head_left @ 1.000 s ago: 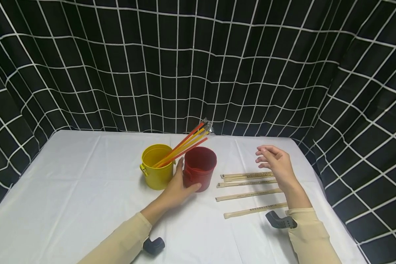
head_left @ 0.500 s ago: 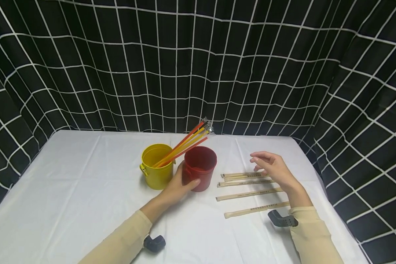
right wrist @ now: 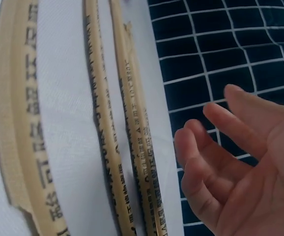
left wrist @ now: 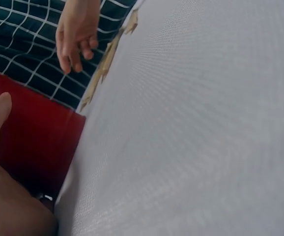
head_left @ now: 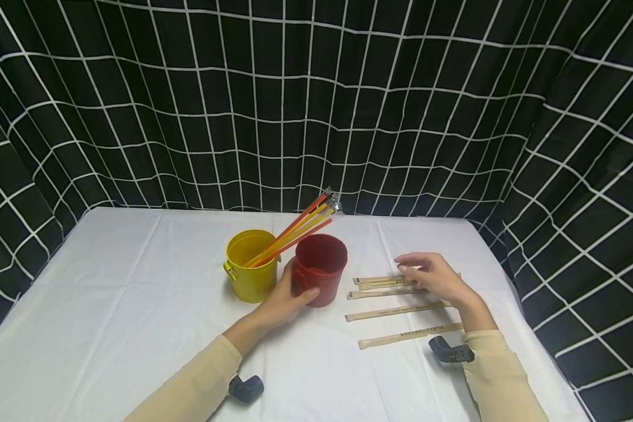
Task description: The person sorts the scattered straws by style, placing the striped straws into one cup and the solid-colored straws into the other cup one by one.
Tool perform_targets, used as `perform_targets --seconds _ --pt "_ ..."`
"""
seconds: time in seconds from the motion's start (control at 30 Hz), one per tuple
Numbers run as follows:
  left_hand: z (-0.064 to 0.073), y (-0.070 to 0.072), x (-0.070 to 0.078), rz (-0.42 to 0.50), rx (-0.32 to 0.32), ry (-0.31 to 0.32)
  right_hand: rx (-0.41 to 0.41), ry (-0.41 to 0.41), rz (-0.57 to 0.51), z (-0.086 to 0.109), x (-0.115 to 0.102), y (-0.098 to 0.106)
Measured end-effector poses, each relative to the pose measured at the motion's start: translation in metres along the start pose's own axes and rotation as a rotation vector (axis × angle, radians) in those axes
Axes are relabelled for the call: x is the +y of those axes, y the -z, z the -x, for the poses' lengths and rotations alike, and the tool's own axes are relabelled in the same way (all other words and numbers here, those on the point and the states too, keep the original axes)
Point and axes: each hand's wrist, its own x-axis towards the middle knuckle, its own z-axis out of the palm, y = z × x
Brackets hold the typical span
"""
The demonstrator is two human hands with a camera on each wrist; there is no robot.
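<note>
My left hand (head_left: 279, 302) grips the side of a red bucket (head_left: 324, 284), its thumb across the near wall. The left wrist view also shows the thumb lying against the red bucket (left wrist: 39, 132). Several slim paper-wrapped straws (head_left: 395, 312) with printed lettering lie on the white cloth right of the bucket. Over the farther ones hovers my right hand (head_left: 436, 278), fingers loosely bent and holding nothing. In the right wrist view, the hand (right wrist: 245, 167) stands beside the wrapped straws (right wrist: 102, 128), fingertips apart from them.
A yellow bucket (head_left: 252, 287) stands close left of the red one. Orange and yellow sticks (head_left: 317, 229) with clear wrapper ends lean out of it, reaching behind the red bucket's rim. A black curtain (head_left: 316, 105) with white grid lines rises behind the table (head_left: 137, 293).
My right hand has moved left and down toward the wrapped straws. The left hand stays on the red bucket, its thumb shifted slightly; both buckets hold their places.
</note>
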Motion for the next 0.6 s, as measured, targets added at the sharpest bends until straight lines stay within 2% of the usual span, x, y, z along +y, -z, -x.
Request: perform_targets --seconds 0.23,0.5,0.6 --pt "0.0014 -0.0011 -0.0009 -0.029 -0.034 -0.001 -0.046 -0.003 0.122 0.0016 0.0043 -0.0027" --pt "0.0014 0.0002 0.0006 -0.016 -0.065 -0.014 -0.091 0.010 0.151 -0.0005 0.0065 -0.0055" --pt "0.0014 0.0009 0.0008 -0.016 -0.070 0.002 -0.113 0.002 0.164 0.0004 0.0064 -0.0069"
